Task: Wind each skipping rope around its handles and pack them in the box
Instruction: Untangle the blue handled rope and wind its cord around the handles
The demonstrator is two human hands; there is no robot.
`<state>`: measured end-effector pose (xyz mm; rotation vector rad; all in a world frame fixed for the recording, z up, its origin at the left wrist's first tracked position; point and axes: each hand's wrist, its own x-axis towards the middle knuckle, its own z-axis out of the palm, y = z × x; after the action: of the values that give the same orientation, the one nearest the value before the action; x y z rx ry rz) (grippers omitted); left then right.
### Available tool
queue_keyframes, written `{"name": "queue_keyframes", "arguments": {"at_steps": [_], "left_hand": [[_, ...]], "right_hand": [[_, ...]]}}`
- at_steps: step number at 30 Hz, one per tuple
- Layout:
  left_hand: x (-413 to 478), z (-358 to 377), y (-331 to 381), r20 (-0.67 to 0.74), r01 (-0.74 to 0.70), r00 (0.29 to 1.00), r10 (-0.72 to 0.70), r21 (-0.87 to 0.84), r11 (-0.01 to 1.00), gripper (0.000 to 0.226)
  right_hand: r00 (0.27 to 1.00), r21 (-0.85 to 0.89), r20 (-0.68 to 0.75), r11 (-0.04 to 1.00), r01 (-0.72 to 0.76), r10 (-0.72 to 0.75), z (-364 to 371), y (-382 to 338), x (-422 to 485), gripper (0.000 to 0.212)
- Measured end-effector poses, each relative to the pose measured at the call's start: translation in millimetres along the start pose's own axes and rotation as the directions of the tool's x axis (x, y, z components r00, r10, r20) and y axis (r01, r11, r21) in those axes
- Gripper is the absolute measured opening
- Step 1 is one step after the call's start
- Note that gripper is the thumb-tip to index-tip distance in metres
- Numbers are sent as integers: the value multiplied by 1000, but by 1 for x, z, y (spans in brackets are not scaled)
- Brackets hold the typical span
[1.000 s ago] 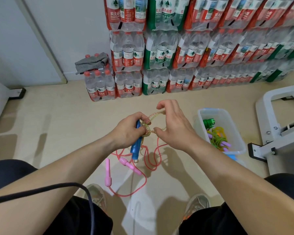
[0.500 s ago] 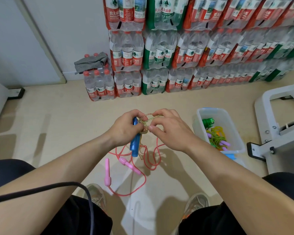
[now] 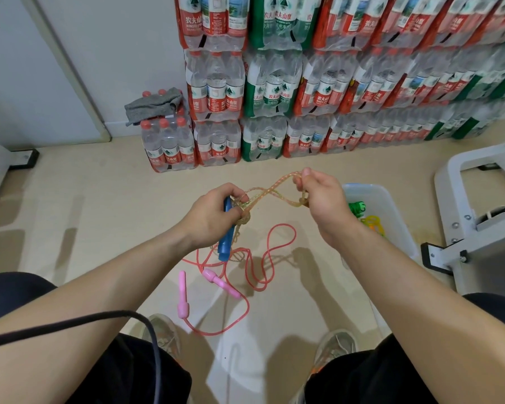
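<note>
The yellowish glitter skipping rope (image 3: 270,191) is held in the air above the floor (image 3: 85,217), stretched in a loose loop between both hands. The left hand (image 3: 213,215) has its fingers curled tight round the blue handles (image 3: 226,237) – they point down, with several turns of rope already bunched at their top. The right hand (image 3: 322,201) pinches the loop's far end between thumb and curled fingers.

Below, on the floor just ahead of the person's shoes (image 3: 162,330), the pink skipping rope (image 3: 270,258) sprawls unwound, its two pink handles (image 3: 182,293) lying side by side but apart. A clear plastic box (image 3: 365,186) stands beside the right forearm, holding a green rope (image 3: 356,206) and a yellow one (image 3: 372,221). Shrink-wrapped packs of water bottles (image 3: 271,91) are stacked along the floor's far edge.
</note>
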<state>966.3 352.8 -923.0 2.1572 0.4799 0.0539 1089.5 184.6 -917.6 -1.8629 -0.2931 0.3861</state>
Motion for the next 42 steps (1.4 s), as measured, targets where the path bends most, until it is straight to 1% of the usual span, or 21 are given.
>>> {"name": "queue_keyframes", "arguments": {"at_steps": [2, 4, 6, 8, 11, 13, 15, 16, 19, 21, 24, 26, 29, 31, 33, 34, 35, 36, 38, 39, 42], "left_hand": [[0, -1, 1, -6, 23, 1000, -24, -91, 996, 23], [1, -1, 1, -18, 20, 1000, -22, -79, 997, 22], [2, -1, -2, -24, 13, 1000, -14, -54, 998, 22], [1, -1, -3, -6, 3, 1000, -3, -15, 1000, 22], [0, 2, -3, 26, -30, 999, 29, 79, 996, 21], [-1, 3, -1, 29, -46, 999, 43, 108, 993, 21], [-1, 4, 0, 24, -54, 998, 51, 131, 990, 21], [0, 5, 0, 19, -59, 998, 56, 147, 987, 21], [1, 5, 2, 12, -71, 997, 70, 157, 985, 20], [1, 5, 2, 7, -74, 997, 74, 159, 984, 19], [1, 5, 0, 32, -84, 996, 80, 155, 984, 18], [1, 6, -3, 55, -94, 995, 85, 189, 978, 18], [2, 6, -8, 66, -93, 995, 78, 259, 961, 21], [2, 4, -11, 65, -68, 996, 54, 252, 965, 20], [3, 0, -13, 45, -39, 999, 30, 204, 978, 20], [3, -1, -14, 28, -21, 999, 17, 162, 987, 20], [3, -2, -14, 13, -4, 1000, 2, 118, 993, 20], [3, -2, -13, 0, 7, 1000, -7, 84, 996, 20], [3, -1, -11, -9, 8, 1000, -8, 47, 999, 19], [2, 0, -10, -7, 5, 1000, -5, 34, 999, 19], [1, 2, -7, 10, -11, 1000, 11, 53, 999, 20]], "right_hand": [[1000, -62, 19, 998, 7, -6, -2, 3, 1, 39], [997, -119, 72, 993, 21, -13, -1, 6, -1, 31], [987, -106, 161, 994, 32, -15, 1, 5, -5, 21], [967, -107, 251, 992, 70, -41, 2, 2, -10, 24], [913, -152, 408, 984, 92, -23, 5, -3, -16, 39], [899, -283, 436, 941, 184, -44, 10, -1, -20, 35], [913, -465, 383, 825, 322, -140, 17, 2, -25, 28], [906, -495, 387, 790, 363, -173, 19, 3, -27, 31], [874, -480, 462, 787, 388, -150, 25, 6, -30, 37], [872, -450, 477, 823, 347, -106, 27, 10, -29, 27], [884, -397, 467, 895, 205, 5, 27, 7, -25, 4], [888, -394, 460, 902, 175, 29, 24, 1, -24, 16], [909, -322, 415, 932, 168, -20, 16, -10, -22, 37], [954, -151, 292, 983, 108, -60, 8, -12, -13, 37], [989, 89, 151, 996, 0, -14, -3, -10, 0, 39], [994, 141, 107, 989, -38, 23, -9, -7, 5, 40], [995, 113, 86, 992, -51, 41, -15, -4, 9, 41], [995, 11, 96, 999, -35, 33, -19, 1, 11, 41], [979, -273, 204, 961, 34, 24, -20, 8, 8, 41], [960, -351, 275, 936, 41, 61, -17, 10, 5, 39], [879, -311, 440, 949, -41, 183, -3, 7, -8, 31]]}}
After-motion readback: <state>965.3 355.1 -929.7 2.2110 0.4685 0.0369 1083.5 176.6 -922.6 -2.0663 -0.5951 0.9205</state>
